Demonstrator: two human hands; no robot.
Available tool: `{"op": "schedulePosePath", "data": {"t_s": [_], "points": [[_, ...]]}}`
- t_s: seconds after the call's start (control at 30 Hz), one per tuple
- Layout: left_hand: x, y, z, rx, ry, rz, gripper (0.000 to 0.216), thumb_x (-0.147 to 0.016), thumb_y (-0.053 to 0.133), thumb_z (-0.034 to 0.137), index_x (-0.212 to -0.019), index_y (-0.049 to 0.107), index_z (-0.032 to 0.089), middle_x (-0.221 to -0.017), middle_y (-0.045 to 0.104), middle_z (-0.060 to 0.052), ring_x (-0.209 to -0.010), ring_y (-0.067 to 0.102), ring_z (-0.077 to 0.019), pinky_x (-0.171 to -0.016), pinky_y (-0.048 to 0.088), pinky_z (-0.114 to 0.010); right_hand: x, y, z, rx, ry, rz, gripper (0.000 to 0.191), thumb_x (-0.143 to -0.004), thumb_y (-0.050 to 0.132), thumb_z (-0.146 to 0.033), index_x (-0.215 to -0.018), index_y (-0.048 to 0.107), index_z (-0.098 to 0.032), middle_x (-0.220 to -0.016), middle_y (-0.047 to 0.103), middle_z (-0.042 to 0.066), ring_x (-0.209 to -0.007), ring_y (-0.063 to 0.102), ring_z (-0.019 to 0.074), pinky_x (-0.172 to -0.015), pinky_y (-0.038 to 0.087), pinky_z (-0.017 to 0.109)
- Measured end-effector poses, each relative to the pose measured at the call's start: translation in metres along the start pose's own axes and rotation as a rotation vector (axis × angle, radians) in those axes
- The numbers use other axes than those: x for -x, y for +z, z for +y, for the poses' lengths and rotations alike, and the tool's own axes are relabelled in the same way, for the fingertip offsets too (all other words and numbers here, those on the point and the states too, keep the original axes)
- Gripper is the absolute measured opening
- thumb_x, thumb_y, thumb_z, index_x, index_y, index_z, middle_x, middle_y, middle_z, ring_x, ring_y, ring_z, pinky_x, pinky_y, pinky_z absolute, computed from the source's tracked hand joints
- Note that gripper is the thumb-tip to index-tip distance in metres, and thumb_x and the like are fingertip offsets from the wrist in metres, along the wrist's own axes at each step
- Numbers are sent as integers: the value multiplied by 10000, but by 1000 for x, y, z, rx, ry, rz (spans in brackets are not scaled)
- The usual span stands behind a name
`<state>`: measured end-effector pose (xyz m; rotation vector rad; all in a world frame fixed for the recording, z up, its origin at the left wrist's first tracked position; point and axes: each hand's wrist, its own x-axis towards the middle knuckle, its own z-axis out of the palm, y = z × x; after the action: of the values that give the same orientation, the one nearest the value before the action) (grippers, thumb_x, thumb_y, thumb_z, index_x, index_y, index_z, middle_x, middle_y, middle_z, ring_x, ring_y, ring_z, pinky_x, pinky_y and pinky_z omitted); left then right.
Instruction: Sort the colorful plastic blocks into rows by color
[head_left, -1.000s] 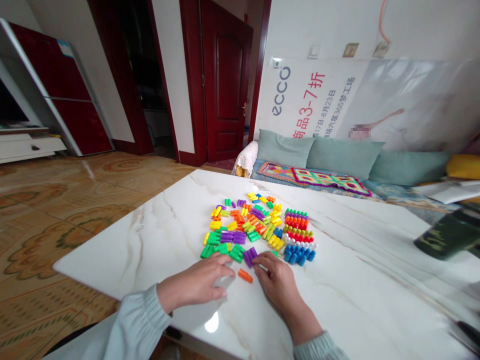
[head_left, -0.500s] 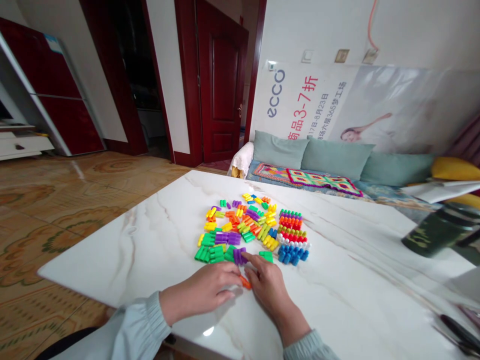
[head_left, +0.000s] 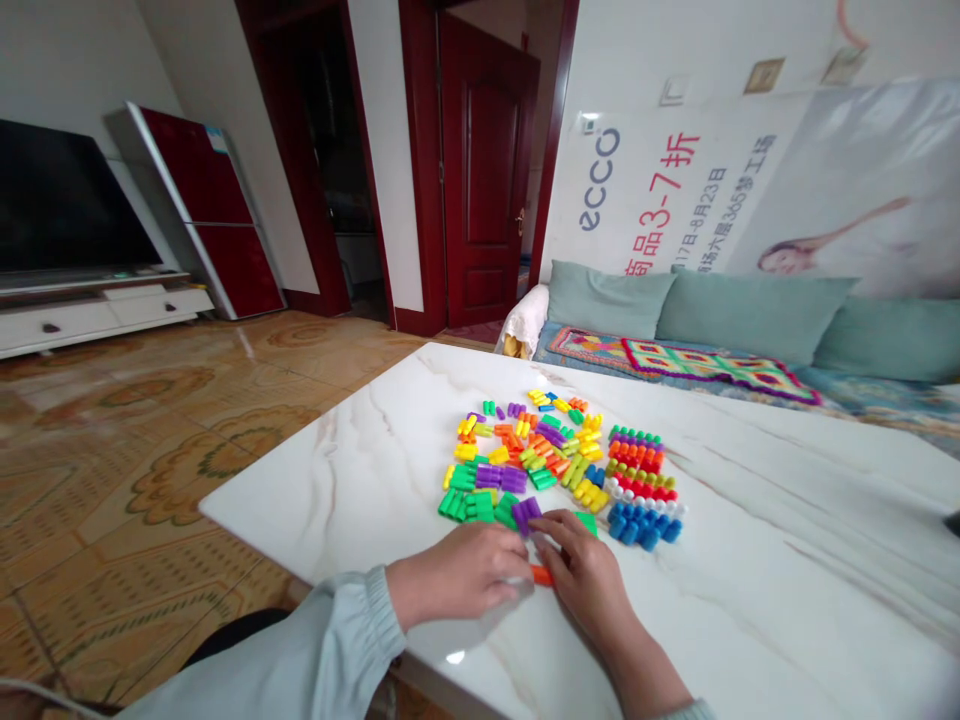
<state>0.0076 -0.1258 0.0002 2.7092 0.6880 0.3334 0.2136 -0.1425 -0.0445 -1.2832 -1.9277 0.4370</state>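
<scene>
A heap of small plastic pegs (head_left: 540, 455) in several colours lies on the white marble table (head_left: 750, 560); to its right, pegs sit in neat rows by colour (head_left: 641, 485). My left hand (head_left: 461, 575) and my right hand (head_left: 589, 580) meet at the near edge of the heap, fingers curled together around an orange peg (head_left: 541, 575) that shows between them. The right index finger reaches toward a purple peg (head_left: 525, 512). Which hand actually pinches the orange peg is hidden.
The table's near edge and left corner (head_left: 225, 515) border a patterned tile floor. Behind the table stands a sofa (head_left: 675, 330) with teal cushions and a crocheted cover, then a banner on the wall, a dark red door, and a TV on a white cabinet at left.
The head camera has swung left and down a little, so the dark bottle at the right has left the view. Both hands have closed in on the orange peg, now partly covered.
</scene>
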Motion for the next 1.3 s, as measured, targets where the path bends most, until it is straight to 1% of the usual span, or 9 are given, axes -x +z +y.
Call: {"op": "schedulePosePath", "data": {"t_s": [0.23, 0.37, 0.47, 0.67, 0.83, 0.97, 1.13, 1.2, 1.3], "points": [[4, -28, -63, 95, -382, 372, 344, -768, 653, 173, -1097, 722, 243, -1081, 718, -57, -978, 645, -239, -903, 485, -337, -2, 1, 2, -175, 57, 222, 539, -869, 517, -234, -1404, 471, -289, -1550, 278, 124, -911, 644, 154, -657, 566, 287], [6, -33, -76, 101, -386, 273, 552, -602, 804, 231, -1146, 707, 229, -1117, 697, -75, -1001, 636, -280, -893, 490, -343, 0, -1, 3, -61, 65, 166, 268, -891, 525, -283, -1109, 666, -214, -1163, 634, 102, -753, 630, 150, -619, 513, 273], [3, -30, -69, -23, -381, 165, 617, -542, 858, 324, -1133, 700, 242, -1119, 667, -82, -1076, 587, -305, -938, 461, -359, 2, -4, -4, 6, 75, 21, 171, -867, 590, -336, -895, 696, -205, -860, 670, 37, -612, 580, 134, -587, 462, 265], [2, -30, -60, -145, -403, 72, 477, -603, 763, 227, -1070, 664, 247, -1061, 651, -47, -992, 599, -249, -819, 468, -287, 4, -11, -22, 39, -30, -205, 163, -749, 687, -211, -906, 714, -248, -944, 661, 10, -778, 625, 156, -697, 450, 256], [6, -36, -67, -74, -431, 70, 260, -640, 619, 121, -870, 712, 202, -802, 690, -7, -760, 618, -189, -692, 441, -245, 4, -10, -19, 36, -32, -216, 163, -804, 586, -148, -882, 702, -232, -872, 651, 8, -765, 617, 147, -691, 438, 246], [-4, -31, -80, 186, -517, 270, 203, -669, 640, 185, -852, 721, 149, -673, 651, 17, -638, 588, -149, -594, 443, -224, 3, -6, -16, 16, -37, -175, 132, -820, 590, -161, -879, 699, -207, -838, 643, 21, -756, 612, 154, -689, 451, 254], [-24, -28, -91, 615, -538, 659, 618, -714, 630, 155, -1325, 541, 159, -1245, 636, -111, -846, 689, -164, -723, 552, -268, -1, -1, -8, -150, -41, 74, 213, -890, 520, -197, -1052, 658, -194, -1008, 650, 74, -800, 625, 159, -667, 495, 256], [-28, -29, -91, 618, -505, 693, 673, -713, 630, 134, -1371, 500, 185, -1397, 529, -134, -922, 691, -174, -782, 563, -290, 0, -2, -4, -171, -29, 150, 256, -906, 485, -191, -1117, 630, -199, -1122, 627, 92, -851, 632, 160, -675, 513, 256], [-26, -28, -89, 434, -493, 580, 503, -742, 619, 144, -1243, 627, 182, -1272, 633, -109, -966, 680, -208, -821, 562, -326, 3, -4, 1, -78, -29, 186, 202, -914, 486, -193, -1028, 652, -210, -1082, 643, 74, -899, 633, 173, -726, 513, 271]]}}
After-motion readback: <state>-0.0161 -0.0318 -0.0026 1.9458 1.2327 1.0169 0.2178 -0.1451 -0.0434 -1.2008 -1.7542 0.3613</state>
